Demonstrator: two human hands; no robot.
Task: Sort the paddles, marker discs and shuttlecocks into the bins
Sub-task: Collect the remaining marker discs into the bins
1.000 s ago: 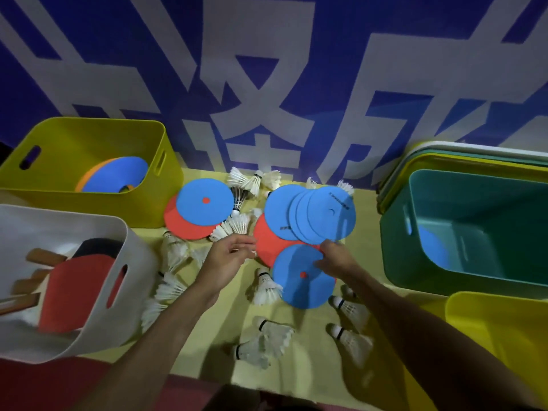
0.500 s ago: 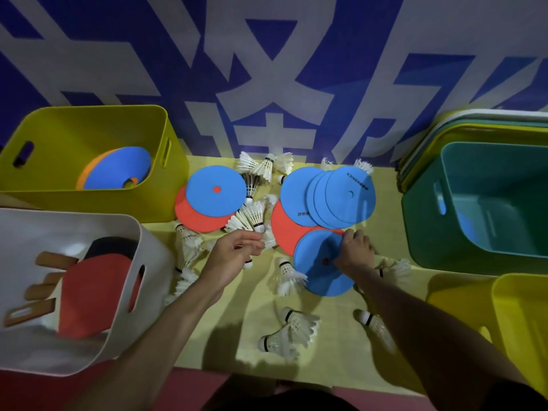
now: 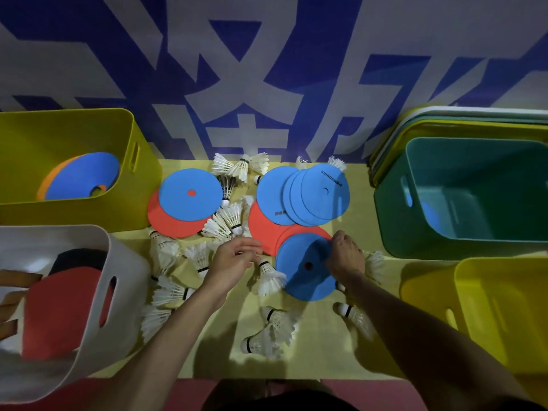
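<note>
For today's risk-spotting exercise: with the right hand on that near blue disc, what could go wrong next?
Lifting the blue disc may drag the red disc beneath it. The right hand and forearm could sweep the shuttlecock beside the arm off the table.

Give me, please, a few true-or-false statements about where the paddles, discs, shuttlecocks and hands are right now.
1. The paddles are in the white bin. True.
2. The back-left yellow bin is empty. False: it holds discs, blue on orange.
3. The right hand grips the edge of the front blue disc. True.
4. All the shuttlecocks are in a bin. False: many lie loose on the table.
5. The left hand holds a paddle. False: no paddle is in it; it is over the table beside the shuttlecocks.
</note>
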